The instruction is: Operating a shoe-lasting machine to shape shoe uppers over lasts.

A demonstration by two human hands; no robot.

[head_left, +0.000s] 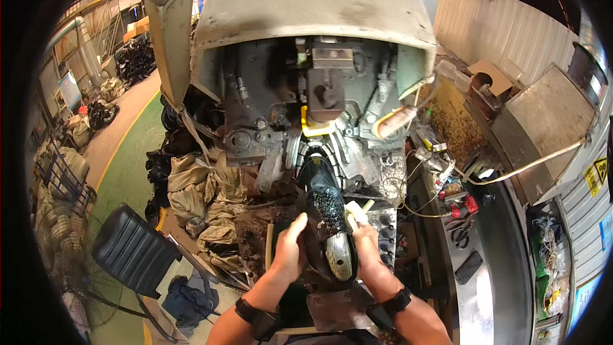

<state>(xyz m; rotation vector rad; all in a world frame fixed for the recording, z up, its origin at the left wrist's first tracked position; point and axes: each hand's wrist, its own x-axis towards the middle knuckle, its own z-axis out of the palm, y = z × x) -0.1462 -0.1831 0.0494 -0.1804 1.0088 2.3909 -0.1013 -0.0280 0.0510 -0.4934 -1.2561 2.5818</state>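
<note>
A black shoe upper (321, 182) sits on a last, pointing away from me into the jaws of a lasting machine (329, 86). Toward me, the last's silvery heel end (340, 257) shows, with a small hole in it. My left hand (290, 250) closes round the shoe's left side, thumb up and the other fingers mostly hidden. On the opposite side my right hand (367, 243) grips the shoe. At its thumb is a pale yellowish piece (357, 211) with a short stick-like end; whether this is held or worn, I cannot make out.
A pale hood (313, 0) overhangs the machine. Beige cloth sacks (204, 198) lie at left, near a black-backed chair (134, 249). To the right, a metal bench (472, 300) carries scissors (460, 236), a red tool (463, 206) and a dark flat object (469, 267). A cable crosses there.
</note>
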